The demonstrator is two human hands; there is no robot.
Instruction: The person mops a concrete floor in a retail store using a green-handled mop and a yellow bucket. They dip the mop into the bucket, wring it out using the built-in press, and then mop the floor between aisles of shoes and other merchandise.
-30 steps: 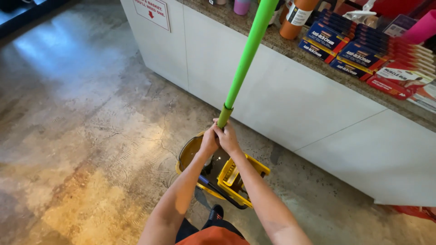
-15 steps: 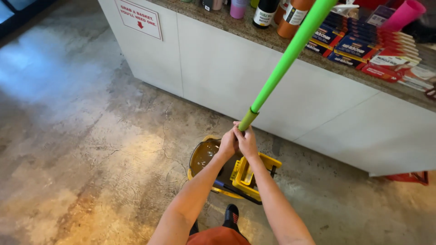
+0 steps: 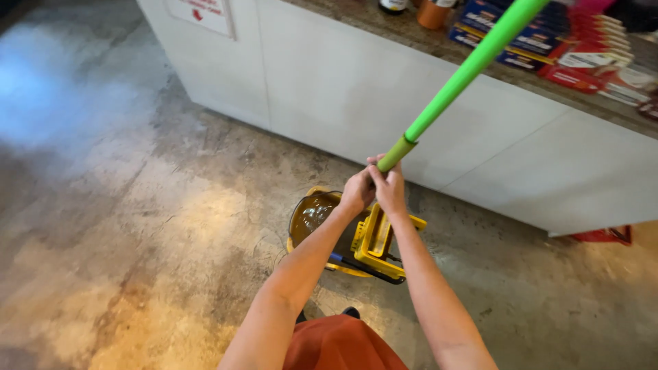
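Observation:
Both my hands grip the lower end of a bright green mop handle (image 3: pixel 460 76) that slants up to the right past the counter. My left hand (image 3: pixel 357 191) and my right hand (image 3: pixel 389 186) are pressed together around it, directly above a yellow mop bucket (image 3: pixel 306 196). The bucket holds brown murky water (image 3: pixel 312 214) on its left side and a yellow wringer basket (image 3: pixel 381 240) on its right. The mop head is hidden behind my hands and arms.
A white counter front (image 3: pixel 384 89) runs across the back, with a stone top (image 3: pixel 439 38) carrying bottles and several blue and red flat boxes (image 3: pixel 582 44). A sign (image 3: pixel 202 12) hangs on the counter's left. Mottled concrete floor (image 3: pixel 116 205) spreads left. A red object (image 3: pixel 606 235) lies under the counter's right end.
The handle has tilted further to the right and my hands have shifted slightly right over the bucket. The view has moved closer to the counter.

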